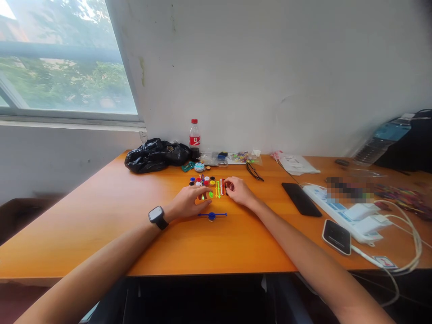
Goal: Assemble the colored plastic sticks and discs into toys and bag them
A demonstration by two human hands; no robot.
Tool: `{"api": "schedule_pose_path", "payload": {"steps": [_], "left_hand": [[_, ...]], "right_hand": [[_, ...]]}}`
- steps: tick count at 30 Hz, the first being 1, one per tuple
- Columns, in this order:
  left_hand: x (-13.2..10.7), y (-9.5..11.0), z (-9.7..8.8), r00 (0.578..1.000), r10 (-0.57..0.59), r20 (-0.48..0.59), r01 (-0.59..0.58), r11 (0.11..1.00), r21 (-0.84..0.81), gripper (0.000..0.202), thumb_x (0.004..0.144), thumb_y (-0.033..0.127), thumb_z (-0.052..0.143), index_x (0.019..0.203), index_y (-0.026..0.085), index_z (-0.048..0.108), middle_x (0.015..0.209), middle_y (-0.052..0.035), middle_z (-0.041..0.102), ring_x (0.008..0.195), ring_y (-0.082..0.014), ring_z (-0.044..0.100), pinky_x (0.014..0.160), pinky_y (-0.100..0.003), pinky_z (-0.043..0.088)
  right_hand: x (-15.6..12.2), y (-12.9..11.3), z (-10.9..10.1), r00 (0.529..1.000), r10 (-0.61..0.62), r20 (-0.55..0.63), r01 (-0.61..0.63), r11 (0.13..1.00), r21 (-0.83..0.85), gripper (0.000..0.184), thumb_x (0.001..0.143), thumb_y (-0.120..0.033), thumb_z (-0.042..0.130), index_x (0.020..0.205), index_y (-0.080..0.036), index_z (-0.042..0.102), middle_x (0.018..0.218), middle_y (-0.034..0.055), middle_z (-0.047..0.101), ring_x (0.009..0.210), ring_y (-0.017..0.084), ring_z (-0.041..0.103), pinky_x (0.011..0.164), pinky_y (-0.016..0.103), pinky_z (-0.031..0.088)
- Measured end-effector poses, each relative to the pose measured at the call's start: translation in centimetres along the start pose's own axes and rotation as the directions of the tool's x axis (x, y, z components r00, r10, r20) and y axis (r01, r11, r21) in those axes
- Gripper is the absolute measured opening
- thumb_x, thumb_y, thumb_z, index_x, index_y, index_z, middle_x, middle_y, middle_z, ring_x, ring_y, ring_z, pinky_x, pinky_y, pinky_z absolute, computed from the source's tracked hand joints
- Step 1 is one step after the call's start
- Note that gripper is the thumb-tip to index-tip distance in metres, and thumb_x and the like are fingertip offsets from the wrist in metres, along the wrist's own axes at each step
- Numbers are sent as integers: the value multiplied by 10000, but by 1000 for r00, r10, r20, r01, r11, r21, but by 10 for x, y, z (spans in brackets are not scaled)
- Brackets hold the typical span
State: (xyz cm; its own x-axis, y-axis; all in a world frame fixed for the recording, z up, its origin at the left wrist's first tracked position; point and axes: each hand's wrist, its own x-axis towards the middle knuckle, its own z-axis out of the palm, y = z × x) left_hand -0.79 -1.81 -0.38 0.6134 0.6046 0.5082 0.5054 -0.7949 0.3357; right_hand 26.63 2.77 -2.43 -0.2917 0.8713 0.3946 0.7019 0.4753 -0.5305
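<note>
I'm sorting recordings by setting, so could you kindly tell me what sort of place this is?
Probably an indoor desk workspace, at home or in an office: a wooden table beside a window, with a white power strip on it.

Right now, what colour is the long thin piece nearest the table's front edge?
The long thin piece is blue; it shows in the head view.

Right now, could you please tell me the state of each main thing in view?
Left hand: thumb and fingers apart
Right hand: fingers curled near arrows
Blue arrow: lying sideways
Cola bottle: upright, capped, partly full
Large bottle: tilted
Black phone: lying flat
Power strip: chargers plugged in
</note>
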Motion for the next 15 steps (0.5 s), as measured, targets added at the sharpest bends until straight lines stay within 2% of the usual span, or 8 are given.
{"api": "schedule_pose_path", "payload": {"steps": [15], "left_hand": [[0, 1, -1, 1000, -6, -4, 6, 1000, -14, 289, 991, 365, 626, 1227, 216, 703, 966, -42, 744, 839, -179, 676, 755, -292, 502]], "right_hand": [[-2, -2, 1, 1000, -19, 22, 17, 998, 67, 214, 861, -71, 575, 954, -183, 732, 820, 30, 704, 643, 151, 577, 638, 255, 449]]}}
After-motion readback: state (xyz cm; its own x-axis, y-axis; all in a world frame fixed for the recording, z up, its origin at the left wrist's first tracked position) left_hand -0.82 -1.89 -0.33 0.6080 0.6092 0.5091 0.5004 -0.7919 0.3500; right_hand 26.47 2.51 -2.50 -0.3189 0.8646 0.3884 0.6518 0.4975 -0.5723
